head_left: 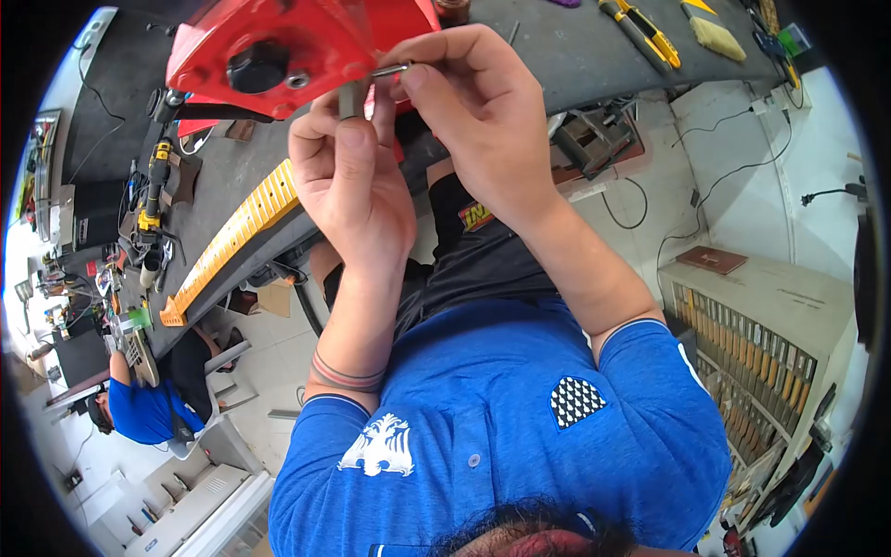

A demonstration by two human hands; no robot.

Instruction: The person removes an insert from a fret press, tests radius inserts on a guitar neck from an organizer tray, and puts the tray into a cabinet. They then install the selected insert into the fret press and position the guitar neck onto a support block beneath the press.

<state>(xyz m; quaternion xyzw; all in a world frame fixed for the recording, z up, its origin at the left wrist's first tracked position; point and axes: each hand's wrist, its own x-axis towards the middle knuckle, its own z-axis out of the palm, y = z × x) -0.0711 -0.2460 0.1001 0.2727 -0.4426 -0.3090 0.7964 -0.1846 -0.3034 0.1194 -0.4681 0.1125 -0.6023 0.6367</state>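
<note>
My left hand [348,181] is closed on a small flat greyish bar [351,99], held upright between thumb and fingers. My right hand [487,116] pinches a thin, short metal pin [390,70] between thumb and forefinger, its tip close to the top of the bar. Whether the two pieces touch, I cannot make out. Right behind both hands stands a large red machine-like body [320,51] with a round black knob [258,67] and a small bolt beside it. The fingers hide part of its edge.
On the dark workbench [575,56] lie a guitar neck [237,237], a yellow-black drill [153,195], a yellow utility knife [650,37] and a brush [715,32]. A rack of files [742,353] stands at right. Another person [148,404] sits at far left.
</note>
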